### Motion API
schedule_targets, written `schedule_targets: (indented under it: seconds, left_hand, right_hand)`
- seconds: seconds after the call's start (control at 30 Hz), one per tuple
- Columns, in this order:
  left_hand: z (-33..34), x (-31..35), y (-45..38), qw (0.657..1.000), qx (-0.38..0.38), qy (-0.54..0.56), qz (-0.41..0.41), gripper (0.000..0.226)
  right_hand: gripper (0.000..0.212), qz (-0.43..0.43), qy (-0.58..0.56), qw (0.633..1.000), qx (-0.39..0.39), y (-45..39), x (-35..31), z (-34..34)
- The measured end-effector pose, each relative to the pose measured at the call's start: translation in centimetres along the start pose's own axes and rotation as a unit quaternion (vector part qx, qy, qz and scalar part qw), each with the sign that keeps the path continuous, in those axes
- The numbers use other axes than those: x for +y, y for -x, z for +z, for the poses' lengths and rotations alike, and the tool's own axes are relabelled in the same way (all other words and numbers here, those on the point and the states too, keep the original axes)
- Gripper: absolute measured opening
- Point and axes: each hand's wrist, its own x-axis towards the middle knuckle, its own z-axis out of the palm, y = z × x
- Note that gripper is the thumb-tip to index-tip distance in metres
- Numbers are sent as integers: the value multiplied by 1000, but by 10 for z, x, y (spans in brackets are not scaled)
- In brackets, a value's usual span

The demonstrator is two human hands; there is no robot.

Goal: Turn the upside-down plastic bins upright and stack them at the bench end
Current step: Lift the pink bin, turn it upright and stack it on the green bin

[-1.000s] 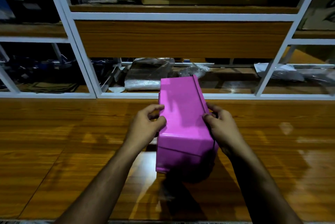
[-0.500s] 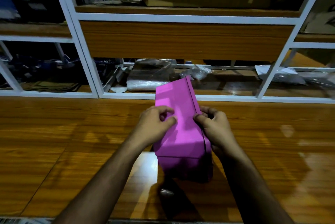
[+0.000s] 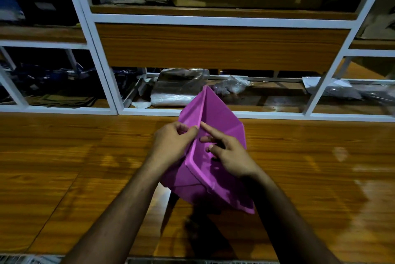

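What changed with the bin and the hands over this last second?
The pink bin rolled from bottom-up toward its side, so its open interior now shows. The left hand still grips the rim; the right hand shifted from the outside edge to inside. Bench and shelving unchanged.

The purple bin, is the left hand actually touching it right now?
Touching. The head view shows the left hand pinching the purple bin's rim between thumb and curled fingers.

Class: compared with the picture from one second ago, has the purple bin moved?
Yes. The purple bin has rolled over: its closed base faced up, and now its open side shows. Its far end reaches higher against the white shelf rail.
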Motion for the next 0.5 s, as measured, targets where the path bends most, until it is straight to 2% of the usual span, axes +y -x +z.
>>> schedule_targets:
  seconds: [0.07,0.1,0.17,0.2,0.23,0.3,0.4,0.5]
  left_hand:
    - [-3,-2,1,999,-8,28,-12,40]
    - [-6,-3,1,999,-15,44,-14,43]
    - [-14,-10,-3,996,-29,78,-19,41]
    - [-18,-15,-5,994,-35,97,-28,32]
    - [-21,-20,-8,992,-41,115,-39,19]
    - [-26,-32,-11,984,-61,154,-71,7]
    - [-24,-55,-11,965,-97,200,-137,9]
    - [-15,-74,-6,946,-99,251,-179,13]
  right_hand:
    - [57,-13,114,993,-8,2,7,0]
    - [52,-19,208,978,11,2,12,-1]
    - [50,22,385,920,75,3,25,-7]
    - [51,72,426,895,113,5,31,-12]
    - [49,112,436,881,149,8,38,-17]
    - [42,122,407,883,198,11,48,-29]
    - [44,112,332,905,239,9,53,-41]
    - [45,107,304,913,251,3,57,-44]
